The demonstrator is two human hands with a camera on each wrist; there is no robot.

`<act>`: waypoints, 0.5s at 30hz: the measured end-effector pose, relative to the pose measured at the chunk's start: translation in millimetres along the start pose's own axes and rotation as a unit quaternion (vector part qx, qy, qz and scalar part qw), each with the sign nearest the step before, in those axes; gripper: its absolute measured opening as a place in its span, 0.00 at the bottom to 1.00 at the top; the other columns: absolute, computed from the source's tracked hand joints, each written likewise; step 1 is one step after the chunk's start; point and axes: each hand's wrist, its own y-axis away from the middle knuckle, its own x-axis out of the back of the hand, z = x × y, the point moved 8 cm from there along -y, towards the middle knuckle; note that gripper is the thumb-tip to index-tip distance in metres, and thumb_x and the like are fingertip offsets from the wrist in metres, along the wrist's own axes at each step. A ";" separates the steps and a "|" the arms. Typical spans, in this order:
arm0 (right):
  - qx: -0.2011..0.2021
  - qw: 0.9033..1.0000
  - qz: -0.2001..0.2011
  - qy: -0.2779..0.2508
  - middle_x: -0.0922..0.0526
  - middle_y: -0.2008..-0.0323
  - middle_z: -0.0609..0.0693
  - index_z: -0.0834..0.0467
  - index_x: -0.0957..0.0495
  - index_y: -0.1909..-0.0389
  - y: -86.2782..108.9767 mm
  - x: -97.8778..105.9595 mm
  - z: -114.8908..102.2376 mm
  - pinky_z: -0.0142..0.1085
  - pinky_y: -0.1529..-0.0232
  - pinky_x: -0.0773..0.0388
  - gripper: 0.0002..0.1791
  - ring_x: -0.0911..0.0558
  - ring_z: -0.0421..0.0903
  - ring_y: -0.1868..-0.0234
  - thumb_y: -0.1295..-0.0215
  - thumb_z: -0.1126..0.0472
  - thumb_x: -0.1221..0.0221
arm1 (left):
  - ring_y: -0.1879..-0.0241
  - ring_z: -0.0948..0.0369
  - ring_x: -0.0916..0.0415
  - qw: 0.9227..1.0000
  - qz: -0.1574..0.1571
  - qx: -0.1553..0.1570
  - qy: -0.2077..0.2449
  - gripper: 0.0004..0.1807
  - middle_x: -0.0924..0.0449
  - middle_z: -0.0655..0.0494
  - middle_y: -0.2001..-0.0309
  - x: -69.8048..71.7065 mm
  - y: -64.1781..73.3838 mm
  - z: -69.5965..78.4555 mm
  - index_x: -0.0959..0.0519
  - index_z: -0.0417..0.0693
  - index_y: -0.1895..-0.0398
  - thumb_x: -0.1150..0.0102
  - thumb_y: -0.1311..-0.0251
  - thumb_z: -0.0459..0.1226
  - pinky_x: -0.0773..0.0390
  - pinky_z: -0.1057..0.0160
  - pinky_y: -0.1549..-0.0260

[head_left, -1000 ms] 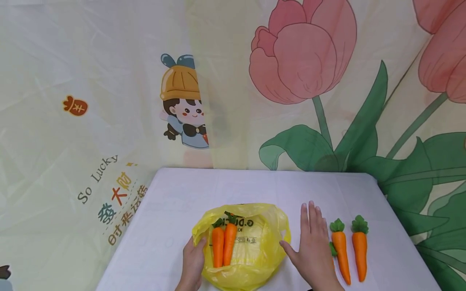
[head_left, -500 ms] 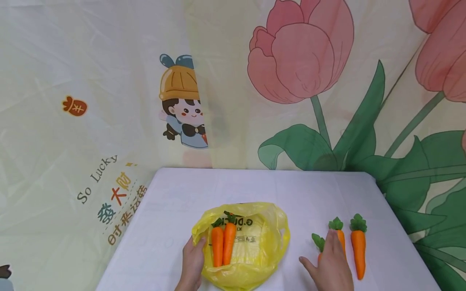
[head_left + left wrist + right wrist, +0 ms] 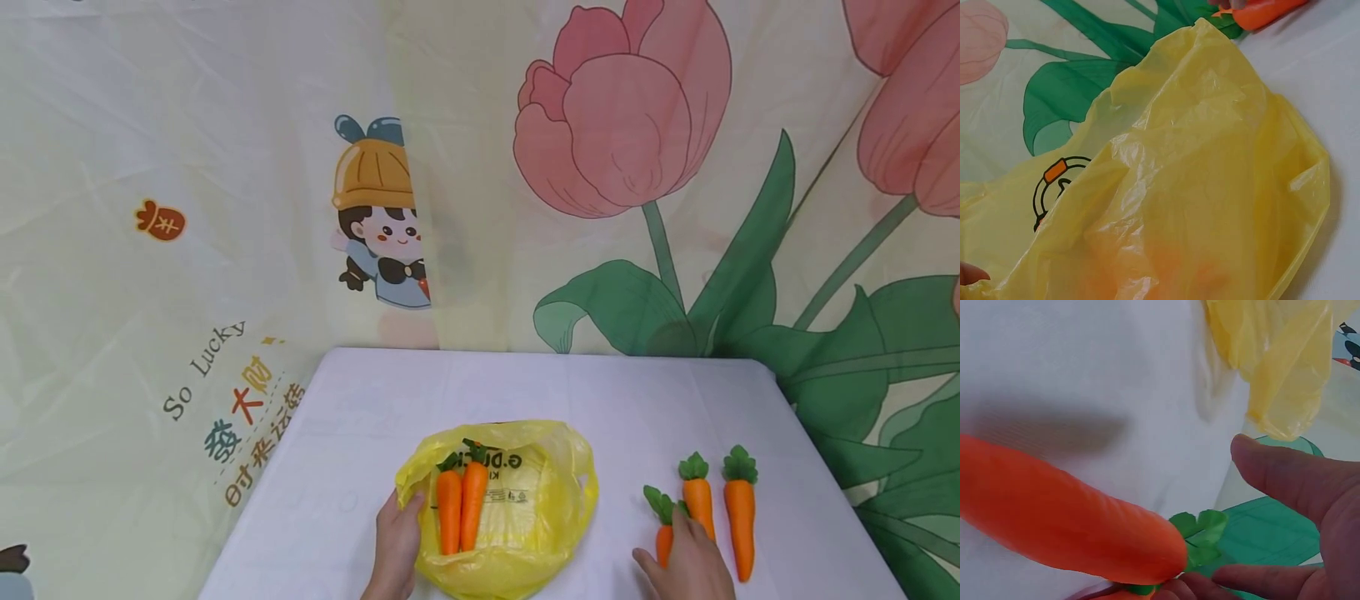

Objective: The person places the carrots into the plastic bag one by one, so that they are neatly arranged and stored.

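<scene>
My left hand [image 3: 397, 537] holds the left edge of a yellow plastic bag [image 3: 517, 571], thumb inside the rim. The bag's mouth gapes upward, with two orange carrots [image 3: 448, 512] inside, leaves away from me. To the right, my right hand [image 3: 693, 567] is over the nearest of three carrots [image 3: 664, 542] on the table. In the right wrist view its fingers lie by the leafy end of that carrot [image 3: 1072, 519], while the thumb [image 3: 1285, 478] stands well apart. The bag [image 3: 1210, 156] fills most of the left wrist view.
Two more carrots, the middle one [image 3: 697, 500] and the right one [image 3: 741, 525], lie beside my right hand. A white-covered table [image 3: 360, 400] bears everything. Behind it hangs a printed cloth [image 3: 465, 167] with tulips and a cartoon figure.
My right hand has moved from beside the bag to the right and towards me, down to the nearest carrot. My left hand and the bag stay in place.
</scene>
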 end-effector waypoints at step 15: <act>0.013 0.999 -0.041 -0.013 0.26 0.48 0.74 0.77 0.30 0.40 -15.9 -13.4 21.6 0.60 0.48 0.20 0.41 0.21 0.63 0.57 0.47 0.56 0.25 | 0.24 0.43 0.49 1.000 -0.003 0.000 -0.006 0.28 0.45 0.41 0.22 -0.1 0.1 0.9 0.47 0.39 0.21 0.65 0.21 0.36 0.42 0.40 0.27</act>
